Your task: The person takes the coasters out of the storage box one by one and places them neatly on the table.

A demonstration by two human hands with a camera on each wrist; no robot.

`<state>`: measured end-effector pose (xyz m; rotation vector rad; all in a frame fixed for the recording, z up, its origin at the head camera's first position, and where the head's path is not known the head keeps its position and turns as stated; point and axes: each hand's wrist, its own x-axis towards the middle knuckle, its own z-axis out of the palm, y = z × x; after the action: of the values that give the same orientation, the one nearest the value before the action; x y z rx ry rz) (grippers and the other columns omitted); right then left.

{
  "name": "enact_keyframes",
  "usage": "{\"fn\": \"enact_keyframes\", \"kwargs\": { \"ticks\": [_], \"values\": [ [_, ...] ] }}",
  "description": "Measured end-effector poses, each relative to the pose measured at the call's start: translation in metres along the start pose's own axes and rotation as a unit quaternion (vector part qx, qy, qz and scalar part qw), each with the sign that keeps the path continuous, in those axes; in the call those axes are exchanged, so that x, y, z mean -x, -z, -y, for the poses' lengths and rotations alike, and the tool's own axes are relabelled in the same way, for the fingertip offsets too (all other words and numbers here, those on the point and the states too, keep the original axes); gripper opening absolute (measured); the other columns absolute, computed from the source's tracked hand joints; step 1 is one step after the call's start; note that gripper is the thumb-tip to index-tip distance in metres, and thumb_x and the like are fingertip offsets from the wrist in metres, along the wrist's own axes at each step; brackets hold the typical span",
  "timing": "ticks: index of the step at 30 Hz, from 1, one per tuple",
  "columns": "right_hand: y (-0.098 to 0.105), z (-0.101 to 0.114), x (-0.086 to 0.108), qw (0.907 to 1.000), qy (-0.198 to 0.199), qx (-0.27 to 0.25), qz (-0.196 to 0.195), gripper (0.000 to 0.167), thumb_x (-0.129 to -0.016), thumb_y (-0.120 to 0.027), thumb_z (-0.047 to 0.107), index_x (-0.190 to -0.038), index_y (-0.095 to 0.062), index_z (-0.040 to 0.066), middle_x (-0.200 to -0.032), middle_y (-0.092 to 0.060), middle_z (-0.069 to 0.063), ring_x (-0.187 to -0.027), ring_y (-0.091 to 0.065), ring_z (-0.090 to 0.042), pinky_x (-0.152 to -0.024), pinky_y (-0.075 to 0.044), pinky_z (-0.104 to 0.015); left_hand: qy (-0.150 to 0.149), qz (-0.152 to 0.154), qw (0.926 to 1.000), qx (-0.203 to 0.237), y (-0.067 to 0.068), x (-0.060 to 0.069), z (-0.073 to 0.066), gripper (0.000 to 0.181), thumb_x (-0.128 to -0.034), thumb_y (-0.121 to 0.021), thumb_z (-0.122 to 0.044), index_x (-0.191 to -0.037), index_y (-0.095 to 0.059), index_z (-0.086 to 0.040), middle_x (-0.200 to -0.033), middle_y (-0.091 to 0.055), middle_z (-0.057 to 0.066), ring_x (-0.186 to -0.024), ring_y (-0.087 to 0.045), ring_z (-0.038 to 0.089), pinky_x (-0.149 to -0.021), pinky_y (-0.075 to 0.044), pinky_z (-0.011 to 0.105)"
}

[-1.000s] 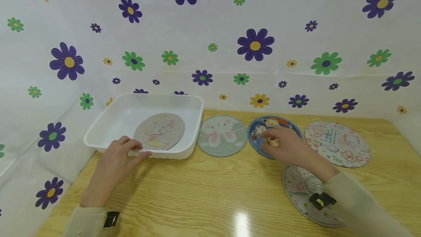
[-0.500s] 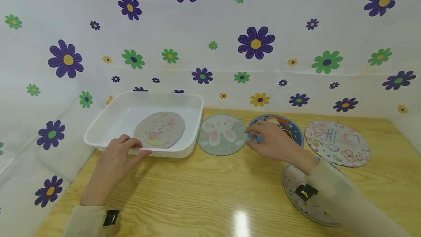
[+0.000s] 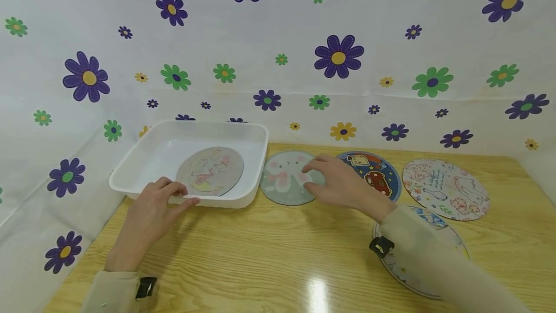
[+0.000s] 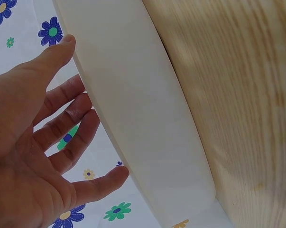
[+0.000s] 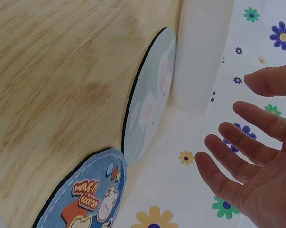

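Observation:
At the left, my left hand [image 3: 154, 221] holds the front rim of a white plastic tub [image 3: 256, 177], its thumb and fingertips at the rim. Inside the tub a round grey mat [image 3: 210, 170] with a pastel cartoon print leans on the front wall. My right hand [image 3: 336, 182] hovers above the right edge of a round grey-green bunny mat [image 3: 284, 182], thumb and fingers apart. Nothing is between them; in the right wrist view the bunny mat [image 5: 150, 104] lies flat below the hand. Beside it lies a round blue cartoon mat [image 3: 388, 175], partly covered by the hand and forearm.
Farther right rests a round white mat with pink flower drawings [image 3: 447, 190]. A floral round mat [image 3: 451, 235] lies nearer, largely under the right sleeve. All are on a wooden table [image 3: 243, 264]. A flower-printed white sheet [image 3: 295, 28] hangs behind.
My right hand has moved left, from above the blue mat to above the bunny mat, uncovering part of the blue one. The left hand stays at the tub's rim.

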<state>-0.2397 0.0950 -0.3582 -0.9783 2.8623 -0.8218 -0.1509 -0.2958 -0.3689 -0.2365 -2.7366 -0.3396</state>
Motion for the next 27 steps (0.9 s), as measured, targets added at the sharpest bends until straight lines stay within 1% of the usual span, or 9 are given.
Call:
{"fn": "enact_keyframes", "kwargs": {
  "ticks": [2, 5, 9, 15, 22, 24, 27],
  "values": [
    [-0.002, 0.004, -0.004, 1.0, -0.004, 0.005, 0.0, 0.03, -0.096, -0.065, 0.031, -0.121, -0.072, 0.016, -0.132, -0.065, -0.007, -0.114, -0.067, -0.031, -0.088, -0.057, -0.048, -0.002, -0.001, 1.0, -0.001, 0.0, 0.0, 0.0, 0.024, -0.086, -0.084, -0.029, -0.094, -0.072, -0.01, -0.096, -0.068, 0.01, -0.084, -0.059, 0.029, -0.074, -0.054, 0.048],
    [-0.004, 0.009, -0.009, 1.0, 0.004, 0.004, 0.0, 0.03, -0.096, -0.064, 0.031, -0.121, -0.071, 0.015, -0.133, -0.065, -0.007, -0.115, -0.067, -0.03, -0.088, -0.057, -0.047, -0.006, -0.006, 1.0, -0.003, 0.0, 0.0, 0.0, 0.024, -0.0853, -0.084, -0.028, -0.093, -0.072, -0.009, -0.095, -0.068, 0.01, -0.083, -0.059, 0.029, -0.073, -0.054, 0.047],
    [-0.01, 0.015, -0.019, 0.9996, 0.029, -0.003, -0.004, 0.029, -0.096, -0.065, 0.027, -0.119, -0.072, 0.011, -0.129, -0.067, -0.008, -0.118, -0.065, -0.03, -0.096, -0.056, -0.046, -0.008, -0.011, 0.9999, -0.004, 0.001, 0.0, 0.0, 0.024, -0.0846, -0.085, -0.027, -0.093, -0.072, -0.009, -0.094, -0.068, 0.009, -0.082, -0.059, 0.029, -0.072, -0.053, 0.046],
    [-0.02, 0.024, -0.033, 0.9984, 0.053, 0.004, -0.017, 0.027, -0.095, -0.066, 0.028, -0.117, -0.073, 0.012, -0.127, -0.068, -0.006, -0.121, -0.064, -0.025, -0.101, -0.055, -0.044, -0.007, -0.01, 0.9999, -0.006, 0.0, -0.001, 0.002, 0.024, -0.0848, -0.085, -0.028, -0.094, -0.073, -0.009, -0.095, -0.068, 0.009, -0.082, -0.06, 0.029, -0.072, -0.054, 0.047],
    [-0.031, 0.035, -0.047, 0.9951, 0.093, 0.011, -0.033, 0.026, -0.096, -0.064, 0.024, -0.115, -0.073, 0.009, -0.128, -0.068, -0.008, -0.119, -0.065, -0.026, -0.098, -0.056, -0.042, -0.01, -0.011, 0.9999, -0.003, -0.001, 0.0, 0.002, 0.024, -0.0839, -0.085, -0.028, -0.093, -0.073, -0.009, -0.093, -0.068, 0.009, -0.082, -0.06, 0.029, -0.073, -0.054, 0.048],
    [-0.034, 0.038, -0.051, 0.9946, 0.099, 0.006, -0.031, 0.027, -0.096, -0.063, 0.023, -0.116, -0.072, 0.008, -0.128, -0.068, -0.009, -0.119, -0.064, -0.025, -0.098, -0.056, -0.041, -0.009, -0.008, 0.9999, -0.001, -0.001, -0.001, 0.002, 0.024, -0.0843, -0.085, -0.028, -0.093, -0.073, -0.009, -0.094, -0.068, 0.009, -0.083, -0.06, 0.029, -0.073, -0.054, 0.048],
    [-0.039, 0.044, -0.056, 0.9949, 0.099, -0.009, -0.017, 0.028, -0.096, -0.061, 0.021, -0.118, -0.071, 0.008, -0.129, -0.066, -0.009, -0.12, -0.063, -0.025, -0.099, -0.055, -0.04, -0.007, -0.006, 1.0, 0.002, 0.0, -0.001, 0.001, 0.024, -0.0847, -0.085, -0.028, -0.094, -0.072, -0.009, -0.095, -0.068, 0.009, -0.083, -0.06, 0.029, -0.074, -0.054, 0.049]
  ]
}}
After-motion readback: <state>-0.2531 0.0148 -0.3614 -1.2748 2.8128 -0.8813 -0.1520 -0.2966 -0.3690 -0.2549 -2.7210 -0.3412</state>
